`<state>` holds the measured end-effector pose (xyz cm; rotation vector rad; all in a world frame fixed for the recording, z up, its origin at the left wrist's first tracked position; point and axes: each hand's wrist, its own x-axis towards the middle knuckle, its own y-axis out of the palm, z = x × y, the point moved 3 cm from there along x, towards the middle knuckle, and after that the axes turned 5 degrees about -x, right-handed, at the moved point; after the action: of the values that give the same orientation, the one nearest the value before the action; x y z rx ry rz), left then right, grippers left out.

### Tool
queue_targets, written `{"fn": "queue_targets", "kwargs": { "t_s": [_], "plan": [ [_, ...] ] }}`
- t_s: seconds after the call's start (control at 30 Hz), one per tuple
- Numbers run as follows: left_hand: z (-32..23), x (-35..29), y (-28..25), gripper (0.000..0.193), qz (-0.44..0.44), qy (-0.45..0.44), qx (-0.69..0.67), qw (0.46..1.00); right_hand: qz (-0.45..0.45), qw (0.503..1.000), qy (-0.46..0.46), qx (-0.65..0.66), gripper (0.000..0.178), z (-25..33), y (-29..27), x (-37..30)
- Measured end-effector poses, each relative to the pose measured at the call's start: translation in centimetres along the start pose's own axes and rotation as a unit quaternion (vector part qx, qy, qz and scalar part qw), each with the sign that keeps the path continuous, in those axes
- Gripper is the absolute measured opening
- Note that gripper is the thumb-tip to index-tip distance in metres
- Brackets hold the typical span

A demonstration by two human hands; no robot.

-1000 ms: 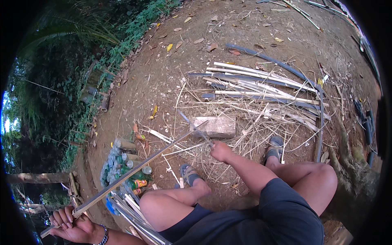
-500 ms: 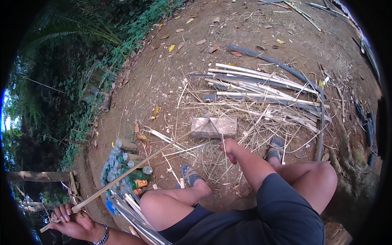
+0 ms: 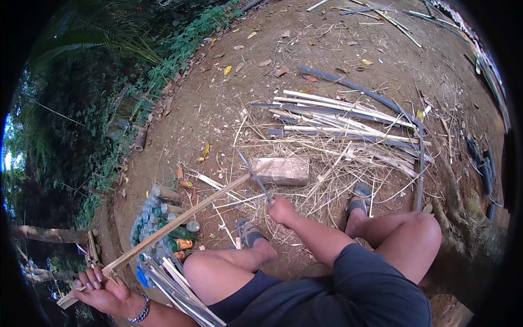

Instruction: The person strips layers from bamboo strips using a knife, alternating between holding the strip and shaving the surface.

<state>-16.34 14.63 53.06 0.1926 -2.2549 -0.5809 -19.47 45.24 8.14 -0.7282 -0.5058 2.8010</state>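
Your left hand (image 3: 106, 297) grips the strip (image 3: 180, 219) near one end, its far end over the block (image 3: 287, 171), likely for support; your right hand (image 3: 282, 211) clasps the knife (image 3: 253, 173).

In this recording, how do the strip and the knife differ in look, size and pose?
The strip is pale tan, while the knife has a grey blade.
The strip looks much longer than the knife.
From the left hand, the strip slants up to the right; from the right hand, the knife slants up to the left.
Both are slim and gripped near one end.
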Motion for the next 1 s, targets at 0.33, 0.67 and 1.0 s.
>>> {"fn": "queue_targets", "kwargs": {
  "t_s": [0.33,0.67,1.0],
  "plan": [
    [0.1,0.5,0.0,0.040,-0.038,0.014,0.044,0.998,0.044,0.990,-0.117,-0.073,0.026,4.5,-0.9,-0.8],
    [0.7,1.8,-0.4,0.041,-0.060,0.021,0.064,0.996,0.080,0.984,-0.085,-0.133,0.022,3.8,-2.6,0.5],
    [0.4,2.5,-1.9,0.047,-0.070,0.023,0.074,0.995,0.068,0.983,-0.041,-0.167,0.033,0.4,-4.1,3.6]
  ]
}}
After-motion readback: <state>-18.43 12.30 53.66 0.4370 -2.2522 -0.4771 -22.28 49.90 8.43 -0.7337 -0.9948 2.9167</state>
